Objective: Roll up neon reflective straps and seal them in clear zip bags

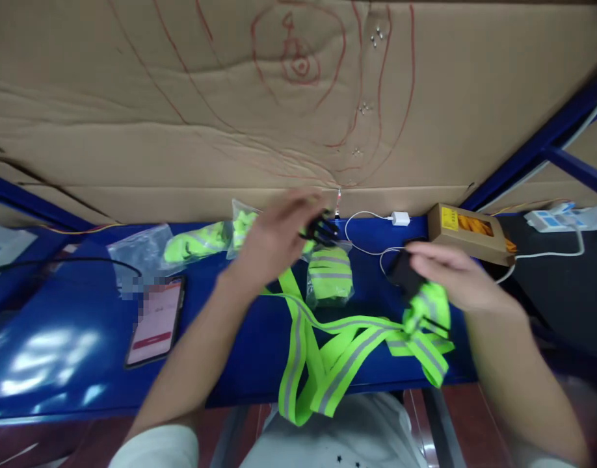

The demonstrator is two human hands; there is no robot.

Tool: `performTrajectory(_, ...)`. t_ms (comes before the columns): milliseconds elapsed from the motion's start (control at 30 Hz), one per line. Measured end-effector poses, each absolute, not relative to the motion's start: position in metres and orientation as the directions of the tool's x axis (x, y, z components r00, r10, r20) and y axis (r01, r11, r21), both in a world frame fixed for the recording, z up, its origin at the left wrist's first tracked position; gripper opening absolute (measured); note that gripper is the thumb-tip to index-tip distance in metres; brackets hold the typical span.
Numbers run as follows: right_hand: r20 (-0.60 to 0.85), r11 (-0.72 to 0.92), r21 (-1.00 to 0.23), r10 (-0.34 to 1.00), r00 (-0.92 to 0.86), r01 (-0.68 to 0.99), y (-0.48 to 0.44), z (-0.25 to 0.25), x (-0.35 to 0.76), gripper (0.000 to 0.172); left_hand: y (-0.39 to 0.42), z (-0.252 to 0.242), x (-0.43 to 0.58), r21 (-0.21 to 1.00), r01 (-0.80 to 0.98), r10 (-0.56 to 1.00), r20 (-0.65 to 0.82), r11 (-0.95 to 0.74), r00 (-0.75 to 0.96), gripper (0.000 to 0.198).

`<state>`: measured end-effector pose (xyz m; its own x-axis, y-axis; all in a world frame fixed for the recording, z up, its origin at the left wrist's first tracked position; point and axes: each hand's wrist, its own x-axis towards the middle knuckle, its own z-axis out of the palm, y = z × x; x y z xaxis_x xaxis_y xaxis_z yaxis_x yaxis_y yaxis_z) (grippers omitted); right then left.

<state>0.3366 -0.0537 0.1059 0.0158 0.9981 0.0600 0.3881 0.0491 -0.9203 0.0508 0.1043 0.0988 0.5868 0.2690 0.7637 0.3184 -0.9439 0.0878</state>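
A long neon-yellow reflective strap [344,325] with a grey stripe lies in loose loops over the table's front edge. My left hand [281,237], smeared by motion, is closed at a black piece [322,227] that looks like a plastic buckle. Part of the strap hangs just below that hand. At the right, my right hand [447,273] grips a dark flat piece [406,273] with a bunched part of the strap hanging beneath it. Between the hands a folded reflective strap in a clear bag [330,276] rests on the table.
The blue table [79,312] meets a cardboard wall [205,149] with red drawings. A phone [157,318], an unbagged strap roll [196,242] and clear plastic bag [140,250] lie left. A white charger [400,218] with cable, cardboard box [469,234] and power strip [566,218] are right.
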Motion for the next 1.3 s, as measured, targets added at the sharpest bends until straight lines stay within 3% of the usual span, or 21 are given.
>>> performTrajectory(100,0.015,0.064,-0.944,0.988,-0.153,0.325,-0.03,0.097,0.311,0.043,0.072,0.085,0.078,0.081,0.221,0.213,0.701,-0.972,0.681,0.058)
performTrajectory(267,0.041,0.06,-0.954,0.997,-0.069,0.295,-0.025,0.091,0.301,0.043,0.076,0.086,0.069,0.118,0.206,0.212,0.823,-0.971,0.527,0.053)
performTrajectory(467,0.035,0.084,-0.945,0.987,-0.16,0.316,-0.029,0.098,0.302,0.038,0.071,0.086,0.072,0.136,0.133,0.188,0.795,-0.982,0.577,0.053)
performTrajectory(633,0.045,0.081,-0.922,0.994,-0.104,0.379,-0.024,0.105,0.301,0.037,0.066,0.087,0.072,0.074,0.245,0.209,0.78,-0.967,0.59,0.054)
performTrajectory(867,-0.003,0.035,-0.94,0.994,-0.113,0.338,-0.014,0.118,0.307,0.036,0.064,0.089,0.068,0.031,0.312,0.223,0.764,-0.95,0.606,0.059)
performTrajectory(1000,0.048,0.118,-0.884,0.985,-0.165,0.452,-0.006,0.13,0.298,0.041,0.06,0.086,0.072,0.061,0.255,0.214,0.743,-0.965,0.634,0.064)
performTrajectory(1200,0.183,0.235,-0.857,0.971,-0.155,0.458,0.012,0.137,0.269,0.048,0.06,0.089,0.072,0.108,0.399,0.318,0.8,-0.911,0.508,0.076)
performTrajectory(1300,0.232,0.293,-0.826,0.955,-0.184,0.482,0.016,0.141,0.265,0.042,0.061,0.099,0.063,0.118,0.44,0.34,0.814,-0.89,0.471,0.082)
